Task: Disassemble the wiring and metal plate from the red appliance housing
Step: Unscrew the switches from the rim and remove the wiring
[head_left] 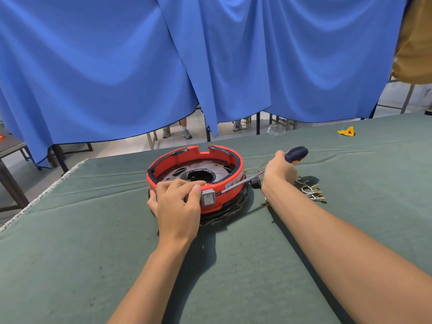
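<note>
A round red appliance housing (pixel 224 157) lies on the green cloth, with a perforated metal plate (pixel 173 175) inside it and a grey rocker switch (pixel 208 199) on its near wall. My left hand (pixel 176 202) grips the housing's near rim beside the switch, fingers curled over the edge. My right hand (pixel 279 170) holds a screwdriver (pixel 295 154) by its dark blue and orange handle. Its shaft slants down to the left, and the tip meets the housing wall just right of the switch. A bundle of wires with brass terminals (pixel 313 194) lies behind my right wrist.
The table is covered with green cloth (pixel 233 265); its left edge runs diagonally at the left. A yellow scrap (pixel 346 131) lies far right. Blue curtains (pixel 140 66) hang behind the table, with chair legs and people's feet below them. Black wiring sits under the housing.
</note>
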{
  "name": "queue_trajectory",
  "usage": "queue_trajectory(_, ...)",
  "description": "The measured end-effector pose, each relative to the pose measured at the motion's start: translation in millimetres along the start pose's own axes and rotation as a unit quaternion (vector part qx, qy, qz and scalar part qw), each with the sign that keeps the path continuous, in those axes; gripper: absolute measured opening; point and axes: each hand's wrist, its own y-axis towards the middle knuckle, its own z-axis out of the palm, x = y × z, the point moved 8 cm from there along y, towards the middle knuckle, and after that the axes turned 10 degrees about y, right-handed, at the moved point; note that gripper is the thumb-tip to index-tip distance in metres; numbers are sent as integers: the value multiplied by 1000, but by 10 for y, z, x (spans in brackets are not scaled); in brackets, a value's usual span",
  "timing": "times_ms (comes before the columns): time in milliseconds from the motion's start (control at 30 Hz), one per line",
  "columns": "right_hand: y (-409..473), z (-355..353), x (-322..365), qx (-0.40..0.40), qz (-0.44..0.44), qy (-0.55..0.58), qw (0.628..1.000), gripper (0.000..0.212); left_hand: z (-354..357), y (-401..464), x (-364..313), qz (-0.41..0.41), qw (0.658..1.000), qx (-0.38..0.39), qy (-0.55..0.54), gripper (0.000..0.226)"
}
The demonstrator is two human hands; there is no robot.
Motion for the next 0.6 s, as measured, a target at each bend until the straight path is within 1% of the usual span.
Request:
queue_trajectory(333,-48,21,10,12,13,-4,1000,26,5,8,-7,10,1000,4,3,35)
queue_trajectory(467,-89,-130,160,-4,-12,30,999,28,16,3,-26,34,999,10,21,34)
queue_trajectory(600,-146,-298,275,-9,-38,68,997,30,-12,-14,-19,44,999,-4,27,28)
